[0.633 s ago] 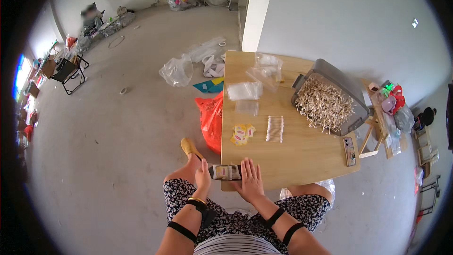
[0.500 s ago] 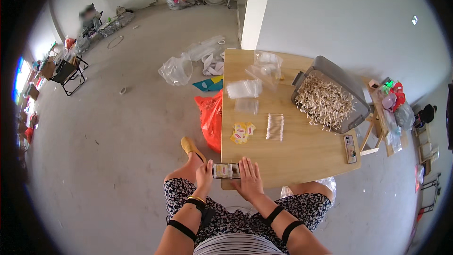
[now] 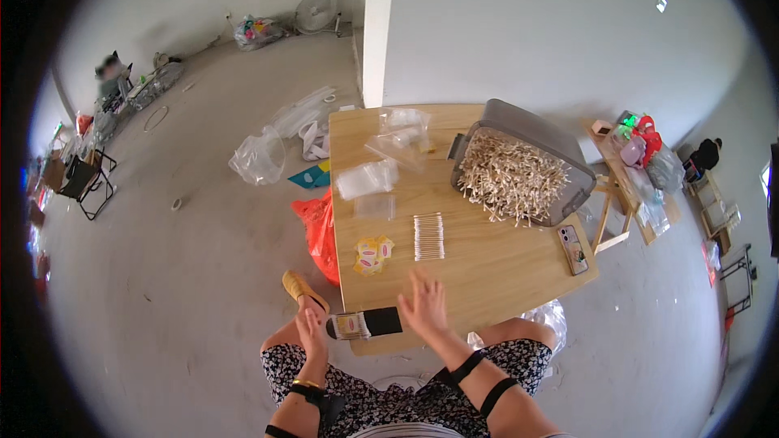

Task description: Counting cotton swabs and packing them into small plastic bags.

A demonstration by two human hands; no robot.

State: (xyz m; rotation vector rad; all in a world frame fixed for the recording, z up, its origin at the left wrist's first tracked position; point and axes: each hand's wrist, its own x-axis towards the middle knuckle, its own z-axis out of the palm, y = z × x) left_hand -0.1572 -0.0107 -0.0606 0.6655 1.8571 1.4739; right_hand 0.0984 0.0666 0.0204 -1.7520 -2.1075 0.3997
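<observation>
A flat black strip (image 3: 383,321) lies along the table's near left edge. On its left part rests a small packet of cotton swabs (image 3: 350,325) with a yellow label. Just left of the strip is my left hand (image 3: 312,336), its fingers stretched out and seemingly free of the packet. My right hand (image 3: 425,307) hovers beyond the strip's right end, slightly blurred, fingers spread and holding nothing. Farther up the table lie yellow label cards (image 3: 373,255) in a loose pile. Beside them sits a neat row of cotton swabs (image 3: 428,236).
A grey bin (image 3: 533,126) tipped on its side spills loose cotton swabs (image 3: 519,178) onto the wooden table (image 3: 503,276). Clear plastic bags (image 3: 367,180) lie at the table's left, a phone (image 3: 573,250) at its right. A red bag (image 3: 318,231) stands by the left edge.
My right hand has lifted off the black strip and moved away, baring its right part. My left hand has drawn back from the packet's left end. The view has shifted.
</observation>
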